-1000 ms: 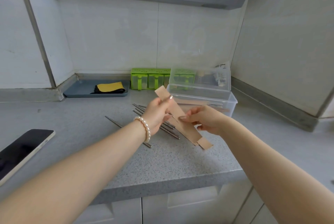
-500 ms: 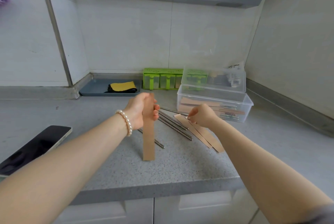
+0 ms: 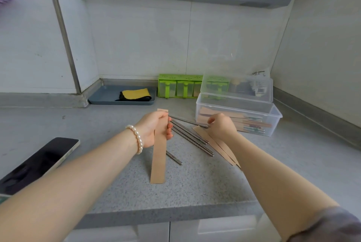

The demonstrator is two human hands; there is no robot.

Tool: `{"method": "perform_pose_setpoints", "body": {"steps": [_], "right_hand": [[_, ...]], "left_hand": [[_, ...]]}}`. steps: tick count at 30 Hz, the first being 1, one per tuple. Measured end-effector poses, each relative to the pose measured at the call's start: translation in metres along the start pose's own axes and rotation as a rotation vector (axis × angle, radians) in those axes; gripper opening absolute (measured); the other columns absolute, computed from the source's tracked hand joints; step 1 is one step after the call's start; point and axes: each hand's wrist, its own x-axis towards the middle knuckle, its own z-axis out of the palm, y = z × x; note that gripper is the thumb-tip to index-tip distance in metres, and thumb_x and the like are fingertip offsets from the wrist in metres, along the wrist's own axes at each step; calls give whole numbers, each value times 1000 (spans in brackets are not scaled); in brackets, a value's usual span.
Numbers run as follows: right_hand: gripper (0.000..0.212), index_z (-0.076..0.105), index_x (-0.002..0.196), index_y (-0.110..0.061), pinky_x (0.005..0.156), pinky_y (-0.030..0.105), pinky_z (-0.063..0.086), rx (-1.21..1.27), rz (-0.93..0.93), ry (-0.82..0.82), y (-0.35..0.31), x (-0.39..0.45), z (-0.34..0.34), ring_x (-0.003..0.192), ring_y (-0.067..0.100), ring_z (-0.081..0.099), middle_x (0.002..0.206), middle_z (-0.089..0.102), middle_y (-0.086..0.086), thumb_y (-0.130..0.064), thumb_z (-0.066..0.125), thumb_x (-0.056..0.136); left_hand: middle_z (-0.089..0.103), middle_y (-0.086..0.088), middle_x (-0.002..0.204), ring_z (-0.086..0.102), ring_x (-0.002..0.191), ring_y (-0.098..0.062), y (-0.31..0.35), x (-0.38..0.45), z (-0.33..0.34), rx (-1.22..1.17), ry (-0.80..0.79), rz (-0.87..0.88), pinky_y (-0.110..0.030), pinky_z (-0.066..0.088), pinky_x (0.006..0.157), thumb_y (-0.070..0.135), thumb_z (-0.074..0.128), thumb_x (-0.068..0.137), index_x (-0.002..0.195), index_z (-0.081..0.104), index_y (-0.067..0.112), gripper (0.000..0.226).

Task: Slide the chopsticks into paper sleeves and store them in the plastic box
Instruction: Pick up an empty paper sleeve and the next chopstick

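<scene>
My left hand (image 3: 154, 128) grips a long brown paper sleeve (image 3: 159, 159) near its top, and the sleeve hangs upright above the grey counter. Several metal chopsticks (image 3: 190, 137) lie loose on the counter between my hands. My right hand (image 3: 221, 126) rests fingers-down on the far ends of those chopsticks, over more paper sleeves (image 3: 218, 147) lying flat; its grip is hidden by the back of the hand. The clear plastic box (image 3: 273, 116) stands open behind my right hand, with several sleeved chopsticks inside.
A phone (image 3: 37, 163) lies at the left counter edge. A blue tray (image 3: 101, 99) with a yellow-black cloth (image 3: 135, 94) and a green seasoning rack (image 3: 179, 87) stand at the back wall. The counter's front edge runs just below my forearms.
My left hand has carried one sleeve away from the right hand and turned it upright. My right hand has dropped onto the chopsticks and sleeves by the box.
</scene>
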Motion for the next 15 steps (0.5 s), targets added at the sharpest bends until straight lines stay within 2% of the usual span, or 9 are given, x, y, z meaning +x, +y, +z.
{"method": "perform_pose_setpoints", "body": {"steps": [3,7,10,12,15], "right_hand": [[18,65,104,-13,80,36,54,-41,-2,9,8,8,0,94,30,61,104,66,9,-16,55,90],[14,71,97,-15,75,30,51,-39,-22,-71,10,18,4,92,26,62,100,69,8,-18,62,87],[13,73,93,-12,67,26,50,28,-31,-222,7,22,-8,75,19,61,86,68,6,-10,68,81],[15,72,93,-9,57,22,46,106,-14,-347,9,19,-23,61,15,54,74,64,6,-7,71,78],[9,71,90,-7,47,20,36,170,11,-366,19,19,-39,53,14,44,63,59,5,-8,68,81]], "left_hand": [[49,-3,55,46,46,-16,-1,4,-4,-18,2,-27,-24,46,44,24,43,95,88,49,9,18],[47,-4,57,46,48,-17,-4,6,-7,-23,4,-39,-23,47,43,22,41,97,95,49,8,16],[49,-5,61,47,53,-17,-5,8,-11,-14,28,-36,-25,48,43,20,42,97,101,51,7,17],[50,-5,62,49,53,-17,-6,11,-14,-5,28,-42,-26,48,43,21,43,96,98,52,7,16],[50,-5,61,49,53,-17,-9,14,-15,-6,24,-54,-26,48,44,22,43,96,94,52,8,17]]}}
